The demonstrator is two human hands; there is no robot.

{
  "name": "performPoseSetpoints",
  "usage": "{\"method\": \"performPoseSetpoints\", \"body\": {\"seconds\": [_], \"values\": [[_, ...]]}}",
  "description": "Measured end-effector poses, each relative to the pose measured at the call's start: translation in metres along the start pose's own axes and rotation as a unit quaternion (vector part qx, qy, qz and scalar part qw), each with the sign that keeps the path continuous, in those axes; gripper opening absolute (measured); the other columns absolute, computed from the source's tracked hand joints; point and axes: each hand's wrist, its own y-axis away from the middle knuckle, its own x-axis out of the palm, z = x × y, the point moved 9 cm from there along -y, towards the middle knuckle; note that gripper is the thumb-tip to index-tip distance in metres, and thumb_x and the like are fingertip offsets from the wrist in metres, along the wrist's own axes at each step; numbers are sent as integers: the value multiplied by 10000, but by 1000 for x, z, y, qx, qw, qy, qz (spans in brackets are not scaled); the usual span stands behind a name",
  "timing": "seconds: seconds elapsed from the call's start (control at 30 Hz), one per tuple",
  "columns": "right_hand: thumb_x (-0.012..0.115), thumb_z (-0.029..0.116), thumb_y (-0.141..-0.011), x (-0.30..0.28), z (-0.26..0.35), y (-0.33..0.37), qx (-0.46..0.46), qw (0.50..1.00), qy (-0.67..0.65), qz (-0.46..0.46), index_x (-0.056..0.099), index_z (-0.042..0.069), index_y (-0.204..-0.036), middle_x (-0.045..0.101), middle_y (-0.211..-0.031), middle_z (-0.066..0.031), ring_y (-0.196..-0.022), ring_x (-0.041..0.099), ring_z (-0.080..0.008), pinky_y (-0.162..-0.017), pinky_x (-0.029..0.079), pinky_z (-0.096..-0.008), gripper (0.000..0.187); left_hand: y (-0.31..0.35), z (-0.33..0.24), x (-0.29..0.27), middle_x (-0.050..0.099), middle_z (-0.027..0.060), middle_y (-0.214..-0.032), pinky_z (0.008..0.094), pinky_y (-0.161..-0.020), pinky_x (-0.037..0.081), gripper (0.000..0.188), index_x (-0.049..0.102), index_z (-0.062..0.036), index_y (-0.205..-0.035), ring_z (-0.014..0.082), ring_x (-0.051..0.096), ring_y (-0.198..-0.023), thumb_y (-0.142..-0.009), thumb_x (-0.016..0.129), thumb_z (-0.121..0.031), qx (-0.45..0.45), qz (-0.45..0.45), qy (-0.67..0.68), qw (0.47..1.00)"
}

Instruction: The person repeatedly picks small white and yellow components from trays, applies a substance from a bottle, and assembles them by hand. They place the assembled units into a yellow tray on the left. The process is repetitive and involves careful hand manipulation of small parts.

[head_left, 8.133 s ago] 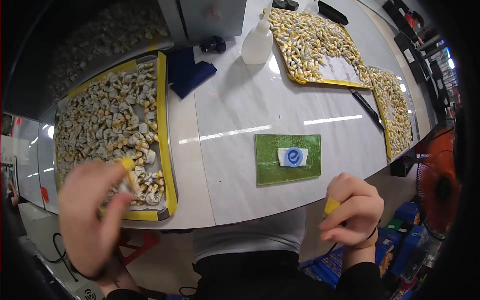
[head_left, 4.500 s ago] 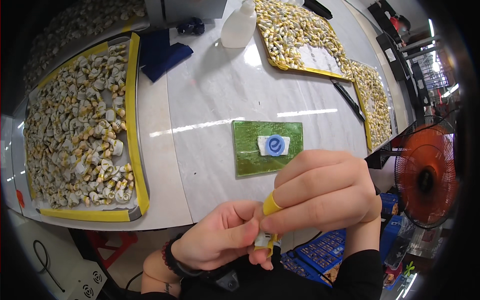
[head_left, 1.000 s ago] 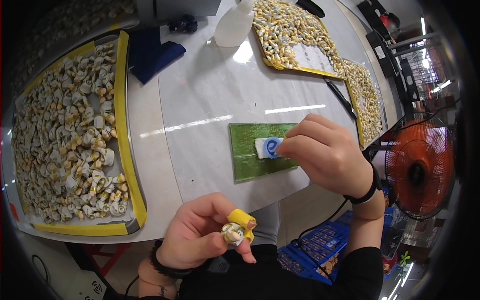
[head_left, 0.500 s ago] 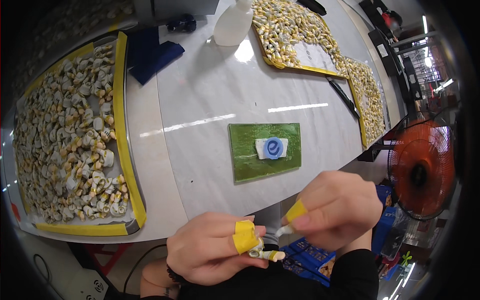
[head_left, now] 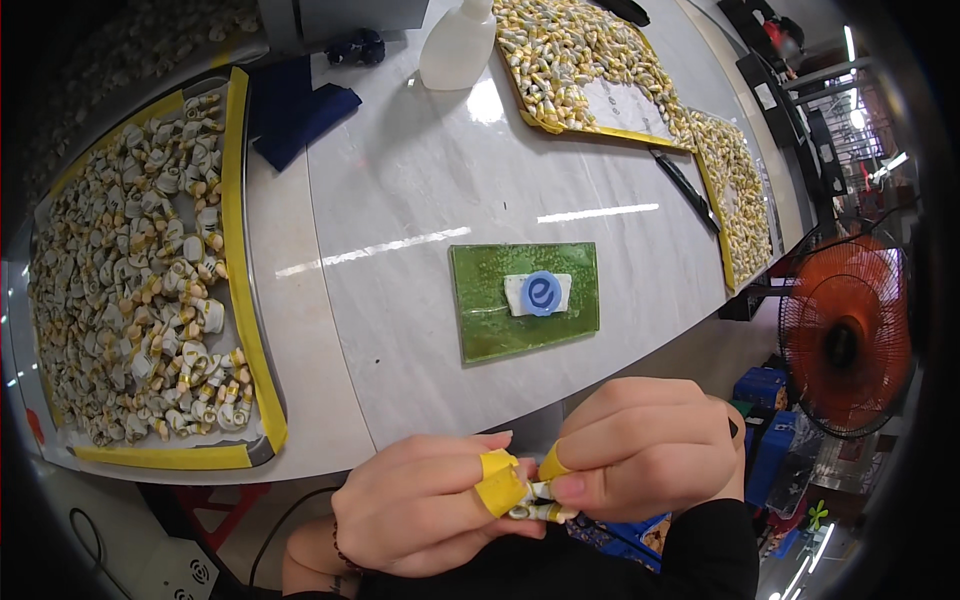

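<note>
My left hand (head_left: 420, 505), with yellow tape on a finger, is closed around a small white, peach and gold figurine piece (head_left: 547, 513). My right hand (head_left: 650, 450), also wearing yellow tape, pinches a small white part (head_left: 541, 490) right against that piece. Fingers hide much of both, so I cannot tell whether they are joined. Beyond the hands, on the table, lies a green rectangular slab (head_left: 480, 338). On it rests a white block (head_left: 513, 296) with a round blue disc (head_left: 541, 292) on top.
At left stands a yellow-edged tray (head_left: 262, 380) heaped with similar pieces. More small parts fill a yellow-edged tray (head_left: 600, 133) at the far right. A black pen-like tool (head_left: 685, 190), a whitish bottle (head_left: 455, 50) and dark blue cloth (head_left: 310, 125) lie around. An orange fan (head_left: 845, 340) stands right.
My right hand has moved left and down, bringing its small white part up to the piece in my left hand. The left hand has stayed nearly in place.
</note>
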Motion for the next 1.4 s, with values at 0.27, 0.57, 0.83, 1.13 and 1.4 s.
{"method": "performPoseSetpoints", "body": {"seconds": [0.27, 0.57, 0.83, 1.13, 1.4], "values": [[658, -51, -723, 1, 1, -5, 11, 999, -27, 17, 604, -65, -754, 599, -797, -150, -641, 598, -221, -552, 498, -271, 64, 1, -8, -5, 635, 112, -806, 368, -697, 576, 307, 616, 0, -829, 262, 650, -721, -616, 818, -89, 21, -53, -35, 998], [673, -37, -714, -2, 8, -1, -3, 999, 35, -15, 633, -56, -821, 615, -774, -140, -641, 602, -214, -557, 504, -266, 115, -3, 1, -1, 642, 86, -888, 364, -756, 550, 316, 645, -9, -873, 229, 622, -793, -647, 808, -158, -17, -10, -31, 999], [731, 24, -709, -7, -18, -2, 101, 989, -108, -2, 669, 7, -886, 594, -795, -81, -642, 571, -187, -573, 449, -260, 188, 11, 35, 0, 644, 136, -870, 297, -700, 521, 401, 565, 31, -909, 187, 631, -744, -717, 772, -255, -200, -116, 252, 940], [802, 144, -640, 7, -34, -1, 215, 969, -113, 51, 677, 82, -732, 503, -785, -40, -669, 495, -153, -559, 364, -248, 166, 18, 46, 21, 646, 107, -902, 268, -776, 503, 190, 592, 60, -947, 139, 628, -826, -802, 676, -31, -235, -6, 410, 881], [787, 111, -640, 12, -30, 0, 254, 962, -46, 86, 644, 88, -746, 488, -806, -51, -688, 496, -172, -578, 382, -260, 179, 18, 48, 24, 655, 95, -869, 261, -775, 505, 161, 592, 56, -920, 130, 629, -813, -808, 670, -29, -270, 8, 389, 881]]}}
